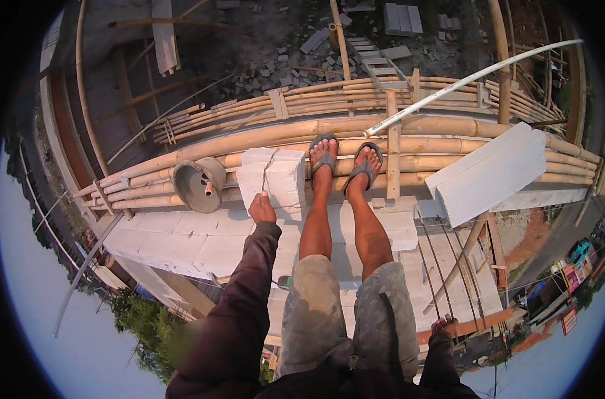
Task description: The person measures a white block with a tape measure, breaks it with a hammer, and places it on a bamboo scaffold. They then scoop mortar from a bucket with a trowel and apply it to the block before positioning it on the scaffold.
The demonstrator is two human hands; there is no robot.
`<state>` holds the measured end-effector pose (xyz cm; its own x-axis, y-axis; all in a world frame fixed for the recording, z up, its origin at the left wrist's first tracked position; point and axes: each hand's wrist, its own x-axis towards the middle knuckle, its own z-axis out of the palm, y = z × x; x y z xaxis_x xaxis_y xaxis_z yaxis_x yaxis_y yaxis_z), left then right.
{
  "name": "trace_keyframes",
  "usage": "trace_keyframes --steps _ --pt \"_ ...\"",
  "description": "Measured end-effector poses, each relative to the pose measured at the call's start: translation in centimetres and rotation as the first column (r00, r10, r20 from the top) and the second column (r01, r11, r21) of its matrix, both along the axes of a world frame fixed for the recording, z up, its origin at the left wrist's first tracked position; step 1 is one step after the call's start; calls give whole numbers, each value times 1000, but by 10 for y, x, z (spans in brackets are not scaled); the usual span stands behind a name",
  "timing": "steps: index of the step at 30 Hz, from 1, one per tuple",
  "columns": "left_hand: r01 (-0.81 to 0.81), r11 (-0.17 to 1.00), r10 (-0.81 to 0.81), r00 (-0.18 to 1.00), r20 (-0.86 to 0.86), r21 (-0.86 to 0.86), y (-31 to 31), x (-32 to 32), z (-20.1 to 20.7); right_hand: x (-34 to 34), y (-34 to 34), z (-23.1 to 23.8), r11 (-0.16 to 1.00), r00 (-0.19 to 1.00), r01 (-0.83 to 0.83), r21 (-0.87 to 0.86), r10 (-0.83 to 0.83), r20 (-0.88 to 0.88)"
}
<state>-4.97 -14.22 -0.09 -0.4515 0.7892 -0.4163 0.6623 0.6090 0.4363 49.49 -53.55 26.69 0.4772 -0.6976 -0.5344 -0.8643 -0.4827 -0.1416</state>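
My left hand [262,209] is closed at the near edge of a pale grey building block [286,174]. A thin, dark, crooked line runs from its fingertips up the block; I cannot tell whether it is a wire or a crack. My right hand [445,325], low on the right, has its fingers curled round one of several thin upright steel bars [427,269]. Left of the block, a round grey mortar bucket [194,186] lies tipped, with a small brownish piece inside. My sandalled feet [342,163] stand on bamboo poles just right of the block.
A bamboo pole platform [449,126] crosses in front, with a drop to rubble [269,70] beyond. Another pale block [488,174] lies at the right. A long white pipe [475,85] slants over the poles. The block wall top [189,243] runs beneath me. A ladder [375,63] leans ahead.
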Motion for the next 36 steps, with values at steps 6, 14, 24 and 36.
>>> trace_keyframes --steps 6,14,24,36 --pt "247 962 -252 967 -33 -120 33 25 40 -7 9 -4 1000 999 -4 -24 5 50" --pt "607 774 -606 793 70 -179 68 111 102 -24 14 -12 997 988 17 74 -28 155" --pt "891 453 -867 448 217 -28 87 276 105 -50 12 -42 990 925 28 138 -78 372" --pt "895 446 -869 427 252 21 54 489 -1 -69 51 -29 988 863 -155 1 135 487"
